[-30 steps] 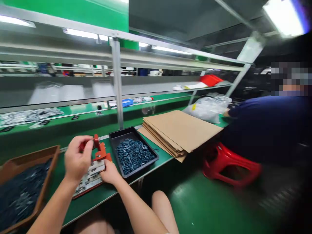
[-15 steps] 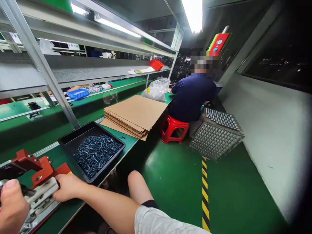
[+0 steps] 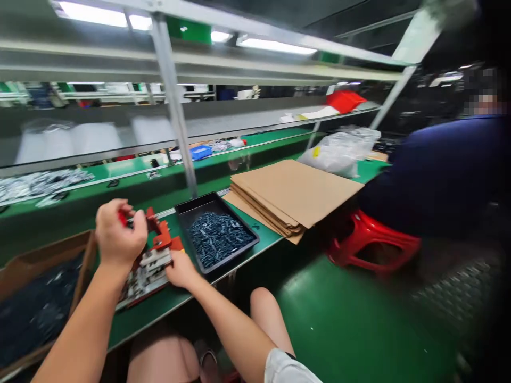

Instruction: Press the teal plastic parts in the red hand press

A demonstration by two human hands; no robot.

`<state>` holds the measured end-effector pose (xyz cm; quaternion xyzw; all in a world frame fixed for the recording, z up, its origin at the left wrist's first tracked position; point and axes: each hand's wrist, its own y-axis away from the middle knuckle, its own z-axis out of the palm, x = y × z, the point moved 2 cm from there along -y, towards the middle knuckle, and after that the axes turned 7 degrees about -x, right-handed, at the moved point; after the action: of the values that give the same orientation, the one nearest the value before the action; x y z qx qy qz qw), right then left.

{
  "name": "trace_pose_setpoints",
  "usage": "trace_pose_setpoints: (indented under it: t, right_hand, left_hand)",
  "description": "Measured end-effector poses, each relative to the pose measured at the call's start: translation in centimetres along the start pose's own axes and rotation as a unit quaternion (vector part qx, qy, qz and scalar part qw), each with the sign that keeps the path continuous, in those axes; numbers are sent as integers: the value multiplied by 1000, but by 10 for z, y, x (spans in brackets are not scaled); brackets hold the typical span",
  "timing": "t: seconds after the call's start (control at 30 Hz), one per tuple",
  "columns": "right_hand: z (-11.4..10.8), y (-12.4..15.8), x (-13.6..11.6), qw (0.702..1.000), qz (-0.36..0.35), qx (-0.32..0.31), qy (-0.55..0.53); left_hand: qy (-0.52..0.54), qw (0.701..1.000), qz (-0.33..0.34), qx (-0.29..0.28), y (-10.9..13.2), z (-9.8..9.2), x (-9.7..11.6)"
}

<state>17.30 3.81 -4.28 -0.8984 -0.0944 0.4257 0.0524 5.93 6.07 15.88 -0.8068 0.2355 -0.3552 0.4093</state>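
Head view: at the left edge of the counter (image 3: 136,319), a brown bin (image 3: 43,255) is cut off by the frame; its dark contents blur together, so single pieces are hard to make out. It sits beside the left forearm, presumably to be within easy reach. Next comes the left hand (image 3: 120,231), raised and curled tight around a red handle (image 3: 122,217), a grip that seems suited to working a lever; the palm and wrist hide most of it. The handle appears to belong to the red-and-metal press (image 3: 162,242), which rests on the counter between both forearms, its near end blurred. At its right end the right hand (image 3: 181,270) touches the metal, perhaps to steady it; the fingertips are hidden, so I cannot tell whether they pinch anything. Just right lies a black tray (image 3: 195,208) of small dark pieces, likely kept close for picking. Beyond it are stacked cardboard sheets (image 3: 297,186), then a plastic bag (image 3: 339,154). Far right, a blurred co-worker (image 3: 451,170) is partly lost in shadow.
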Motion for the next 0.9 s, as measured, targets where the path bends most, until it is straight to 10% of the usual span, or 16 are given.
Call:
trace_pose_setpoints:
  t: [0.27,0.5,0.7,0.9]
  right_hand:
    - [6,10,-3,998,-53,-25,6]
    - [4,8,-4,998,-34,-44,-12]
    - [13,4,0,999,-37,-28,0]
    - [22,0,9,999,-36,-25,26]
  left_hand:
    - [-2,986,-24,-162,-27,-3,-20]
    - [-76,994,-44,-69,101,-24,-69]
    - [-7,908,-308,-283,175,1,-124]
    - [234,879,-412,-53,185,2,-144]
